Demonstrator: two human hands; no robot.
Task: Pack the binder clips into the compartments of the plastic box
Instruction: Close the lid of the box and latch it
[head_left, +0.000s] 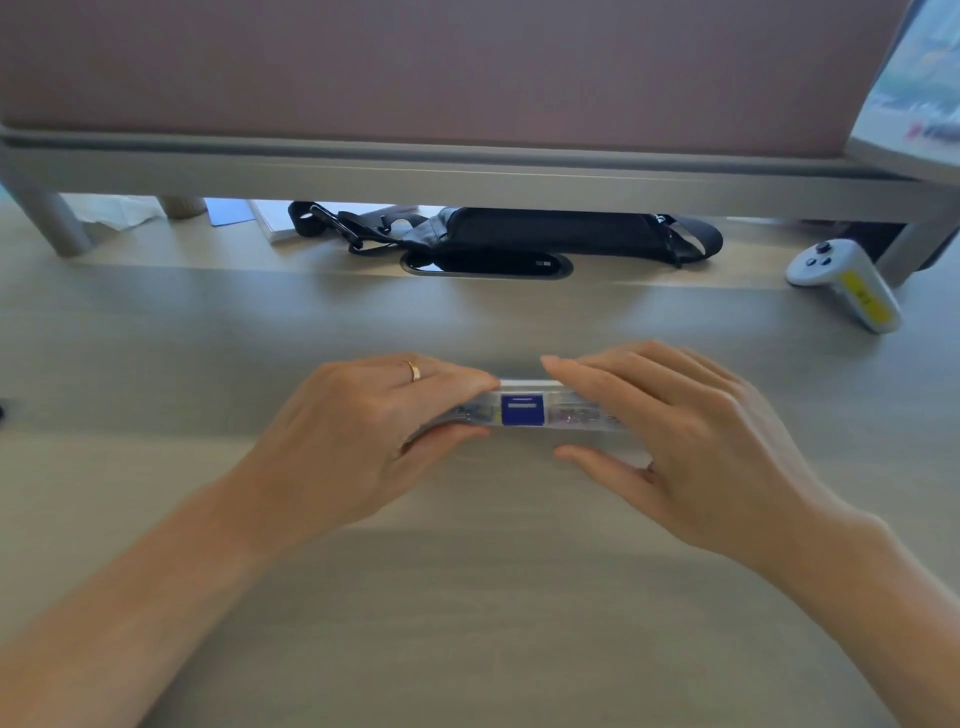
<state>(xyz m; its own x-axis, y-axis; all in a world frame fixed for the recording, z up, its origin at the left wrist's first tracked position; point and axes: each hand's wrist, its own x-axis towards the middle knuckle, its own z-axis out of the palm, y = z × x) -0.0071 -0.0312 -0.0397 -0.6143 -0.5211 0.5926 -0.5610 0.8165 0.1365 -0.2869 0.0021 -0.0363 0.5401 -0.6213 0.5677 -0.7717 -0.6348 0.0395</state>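
Your left hand (374, 441) grips the left end of the plastic box (571, 415), fingers on top, thumb on the near side. The box lies low on the worktop (467, 597), lid shut, blue label facing you; its contents are too blurred to tell. Your right hand (691, 441) clasps the right end. Behind the box: black bag (545, 234). Behind and right: white controller (847, 283).

The plastic box (566, 414) is clear, long and flat, with 1 blue patch midway along its near side. It lies level at the tabletop's middle, parallel to the near edge. The left hand (374, 431) and right hand (691, 441) hold its 2 ends. Its contents are blurred.
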